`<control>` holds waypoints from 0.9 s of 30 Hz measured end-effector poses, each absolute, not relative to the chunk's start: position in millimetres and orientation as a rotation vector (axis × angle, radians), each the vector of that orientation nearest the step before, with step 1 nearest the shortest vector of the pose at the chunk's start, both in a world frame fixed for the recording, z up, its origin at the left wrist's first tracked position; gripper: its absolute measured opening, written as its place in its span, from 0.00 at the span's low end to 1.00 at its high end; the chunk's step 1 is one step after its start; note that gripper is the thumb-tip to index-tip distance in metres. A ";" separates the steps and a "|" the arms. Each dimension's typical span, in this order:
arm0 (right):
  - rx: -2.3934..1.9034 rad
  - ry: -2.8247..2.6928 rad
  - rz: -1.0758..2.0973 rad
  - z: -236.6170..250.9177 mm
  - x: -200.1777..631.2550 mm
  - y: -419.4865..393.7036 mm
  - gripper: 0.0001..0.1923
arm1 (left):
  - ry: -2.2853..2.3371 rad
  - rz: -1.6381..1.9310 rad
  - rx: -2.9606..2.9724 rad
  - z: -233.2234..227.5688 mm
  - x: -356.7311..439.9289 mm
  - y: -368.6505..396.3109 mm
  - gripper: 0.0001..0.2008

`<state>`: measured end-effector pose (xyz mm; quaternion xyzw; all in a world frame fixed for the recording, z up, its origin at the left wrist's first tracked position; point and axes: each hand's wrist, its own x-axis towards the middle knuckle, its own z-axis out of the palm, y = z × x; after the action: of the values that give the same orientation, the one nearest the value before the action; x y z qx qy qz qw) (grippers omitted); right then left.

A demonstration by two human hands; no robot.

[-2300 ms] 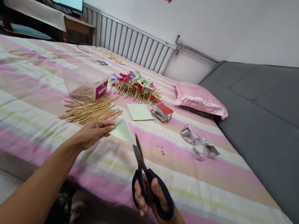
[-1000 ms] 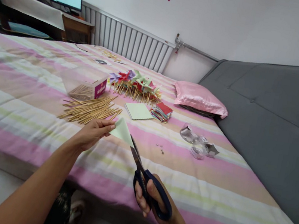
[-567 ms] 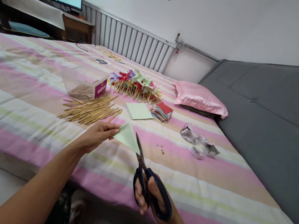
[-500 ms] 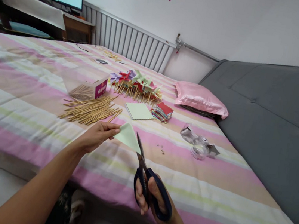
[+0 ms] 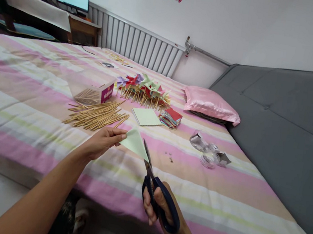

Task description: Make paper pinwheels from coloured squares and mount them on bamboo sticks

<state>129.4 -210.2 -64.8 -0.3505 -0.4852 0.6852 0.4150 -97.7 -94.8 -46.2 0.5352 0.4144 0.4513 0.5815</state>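
Between thumb and fingers, my left hand [image 5: 107, 141] pinches the left corner of a folded pale green paper [image 5: 134, 142], held above the bed. My right hand [image 5: 160, 204] grips dark-blue-handled scissors [image 5: 170, 210], its fingers through the loops. The scissor blades are slightly parted at the paper's lower right corner. Beyond my hands lie a pad of pale green paper squares [image 5: 147, 118] and a stack of coloured paper squares [image 5: 171, 118]. Left of these is a pile of thin wooden sticks [image 5: 97, 115]. Finished paper pinwheels [image 5: 145, 87] on sticks lie together behind.
A clear box [image 5: 90, 92] with sticks lies behind the loose pile. Clear plastic containers [image 5: 209, 157] and several tiny pieces [image 5: 170, 157] are on the right. A pink pillow [image 5: 212, 104] rests by the grey headboard [image 5: 286, 125]. The bed's near edge runs below my hands.
The scissor blades have closed a little at the paper's corner. Both hands stay almost in place; the whole view has shifted slightly.
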 end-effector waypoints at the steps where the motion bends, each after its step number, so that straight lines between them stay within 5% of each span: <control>1: -0.882 -1.227 1.717 -64.4 129.5 -210.2 0.28 | 0.966 1.058 1.245 -46.0 -97.6 -95.0 0.16; 27: -1.045 -1.345 1.732 -60.6 132.6 -206.0 0.31 | 0.991 1.075 1.259 -45.3 -100.2 -94.2 0.17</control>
<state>132.6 -206.0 -60.6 -0.4032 -0.5189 0.6683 0.3487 -100.2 -94.2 -45.3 0.5362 0.4220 0.4580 0.5698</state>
